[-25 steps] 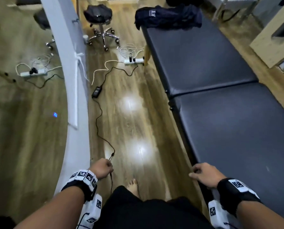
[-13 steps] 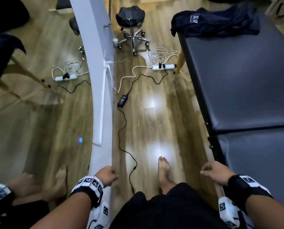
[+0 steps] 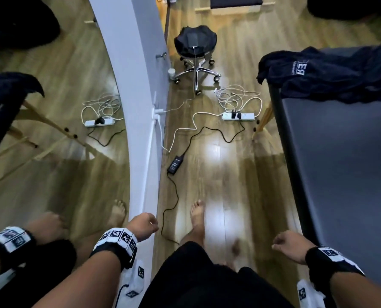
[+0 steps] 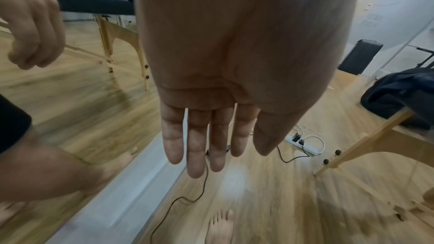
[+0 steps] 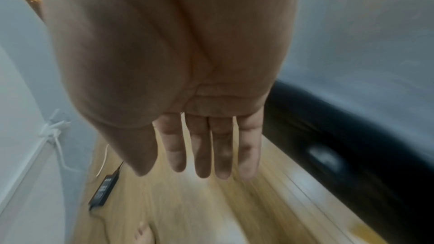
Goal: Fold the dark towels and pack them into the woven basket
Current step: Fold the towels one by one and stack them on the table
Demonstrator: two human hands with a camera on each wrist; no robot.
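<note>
A heap of dark towels (image 3: 331, 74) with white lettering lies crumpled on the far end of the dark padded table (image 3: 345, 163), ahead on my right. The towels (image 4: 399, 96) also show at the right of the left wrist view, on the table's end. My left hand (image 3: 144, 226) hangs at my side by the mirror wall, fingers (image 4: 195, 146) straight and holding nothing. My right hand (image 3: 289, 243) hangs beside the table's near edge, fingers (image 5: 202, 151) straight and empty. No woven basket shows in any view.
A mirror wall with a white frame (image 3: 138, 107) runs along my left and reflects me. On the wooden floor ahead lie a black cable with a power adapter (image 3: 176, 162), a power strip (image 3: 238, 116) and coiled white cords. A wheeled stool (image 3: 195, 44) stands beyond.
I have walked forward along the table, so the towels and the stool are nearer. Both hands still hang empty at my sides.
</note>
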